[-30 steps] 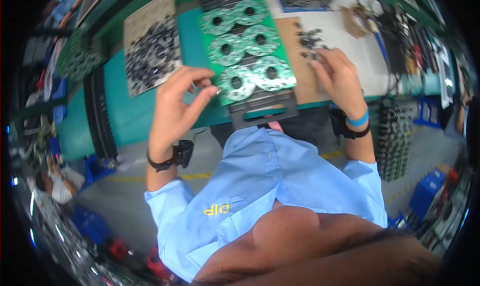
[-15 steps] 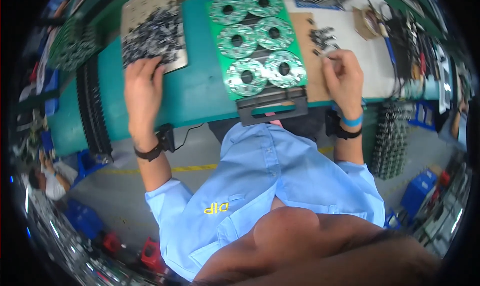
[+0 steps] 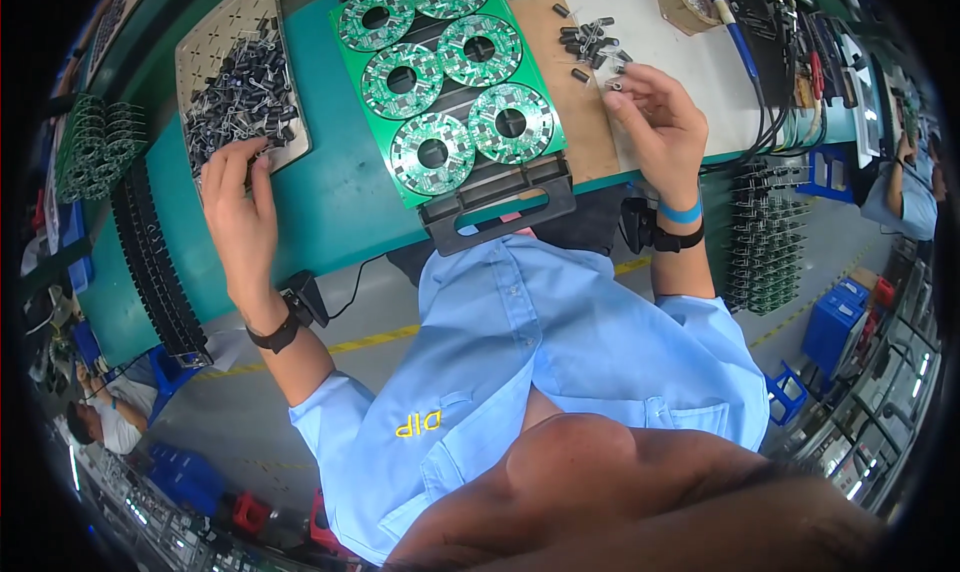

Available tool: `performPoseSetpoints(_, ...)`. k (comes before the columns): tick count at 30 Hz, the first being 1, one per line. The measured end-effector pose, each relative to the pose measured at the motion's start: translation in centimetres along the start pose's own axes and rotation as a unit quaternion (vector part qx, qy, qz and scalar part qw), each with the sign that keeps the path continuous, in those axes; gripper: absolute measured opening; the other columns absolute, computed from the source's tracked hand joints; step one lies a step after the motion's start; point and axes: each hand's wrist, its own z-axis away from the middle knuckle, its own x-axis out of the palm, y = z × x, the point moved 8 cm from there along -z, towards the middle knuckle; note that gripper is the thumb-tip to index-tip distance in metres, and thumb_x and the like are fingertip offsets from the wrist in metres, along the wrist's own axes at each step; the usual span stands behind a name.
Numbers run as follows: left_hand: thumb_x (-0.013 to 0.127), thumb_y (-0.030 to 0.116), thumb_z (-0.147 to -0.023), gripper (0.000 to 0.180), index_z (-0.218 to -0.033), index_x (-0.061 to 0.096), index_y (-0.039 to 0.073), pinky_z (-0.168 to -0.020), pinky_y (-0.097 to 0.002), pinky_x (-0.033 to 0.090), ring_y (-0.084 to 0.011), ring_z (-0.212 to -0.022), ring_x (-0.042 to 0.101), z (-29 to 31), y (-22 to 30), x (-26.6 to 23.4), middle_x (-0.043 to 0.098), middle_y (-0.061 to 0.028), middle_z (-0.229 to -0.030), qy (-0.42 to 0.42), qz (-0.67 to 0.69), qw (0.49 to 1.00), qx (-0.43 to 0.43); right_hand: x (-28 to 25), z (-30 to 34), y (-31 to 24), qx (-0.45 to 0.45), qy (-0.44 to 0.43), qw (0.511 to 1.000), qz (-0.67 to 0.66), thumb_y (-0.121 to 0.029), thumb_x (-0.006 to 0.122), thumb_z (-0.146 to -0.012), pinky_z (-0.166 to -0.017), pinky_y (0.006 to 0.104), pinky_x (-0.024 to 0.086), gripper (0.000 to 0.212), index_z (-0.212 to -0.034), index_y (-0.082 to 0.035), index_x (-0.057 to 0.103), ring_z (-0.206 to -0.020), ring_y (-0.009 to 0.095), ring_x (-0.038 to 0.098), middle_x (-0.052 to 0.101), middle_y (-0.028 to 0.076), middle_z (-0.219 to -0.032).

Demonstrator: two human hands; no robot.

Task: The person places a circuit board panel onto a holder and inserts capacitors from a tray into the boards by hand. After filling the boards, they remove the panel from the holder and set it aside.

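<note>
My left hand (image 3: 240,202) is at the near edge of a beige perforated tray (image 3: 296,148) heaped with black capacitors (image 3: 240,87) with wire leads. Its thumb and fingertips close together there, and what lies between them is too small to make out. Over on the right, my right hand (image 3: 660,122) pinches a small capacitor (image 3: 615,86) between thumb and forefinger, beside a loose group of capacitors (image 3: 590,40). Between the hands lies a green panel (image 3: 385,162) of several ring-shaped circuit boards (image 3: 432,153), set in a black carrier with a handle (image 3: 505,217).
Brown cardboard (image 3: 545,42) lies under the loose capacitors. A blue-handled soldering iron (image 3: 735,37) and cables are at the right. A black slotted rack (image 3: 155,262) stands far left. Stacked circuit boards (image 3: 768,237) stand below the bench's right side. Other people are at the outer edges.
The view has shifted, so bench items appear further left and sharper. My right hand's fingers remain by the loose capacitors; my left hand remains at the tray's near edge.
</note>
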Motion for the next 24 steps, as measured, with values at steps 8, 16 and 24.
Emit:
performPoseSetpoints(8, 0.071, -0.003, -0.091, 0.014, -0.105, 0.075, 0.002, -0.086, -0.0398, 0.054, -0.0287, -0.095, 0.067, 0.8, -0.6, 0.5, 0.070, -0.0116, -0.108, 0.058, 0.051, 0.997, -0.022, 3.5, 1.3, -6.4, -0.069, -0.129, 0.989, 0.025, 0.008, 0.081, -0.084, -0.076, 0.0298, 0.058, 0.024, -0.106, 0.004, 0.076, -0.090, 0.020, 0.073, 0.077, 0.013, -0.102)
performPoseSetpoints(16, 0.071, -0.007, -0.090, 0.016, -0.103, 0.075, 0.001, -0.084, -0.0364, 0.056, -0.0257, -0.096, 0.070, 1.4, -0.4, 0.3, 0.071, -0.0119, -0.106, 0.090, 0.091, 0.991, -0.045, 7.0, 0.2, -9.1, -0.202, -0.176, 0.960, 0.085, 0.006, 0.083, -0.079, -0.069, 0.0333, 0.055, 0.022, -0.100, 0.001, 0.078, -0.082, 0.025, 0.069, 0.076, 0.012, -0.098)
performPoseSetpoints(24, 0.075, -0.006, -0.089, 0.014, -0.102, 0.076, 0.000, -0.082, -0.0341, 0.057, -0.0232, -0.096, 0.072, 1.6, -0.7, 0.2, 0.076, -0.0121, -0.107, 0.120, 0.112, 0.986, -0.033, 8.0, 0.3, -9.4, -0.208, -0.191, 0.955, 0.097, 0.005, 0.085, -0.078, -0.067, 0.0330, 0.054, 0.023, -0.099, 0.000, 0.079, -0.079, 0.024, 0.067, 0.076, 0.010, -0.095)
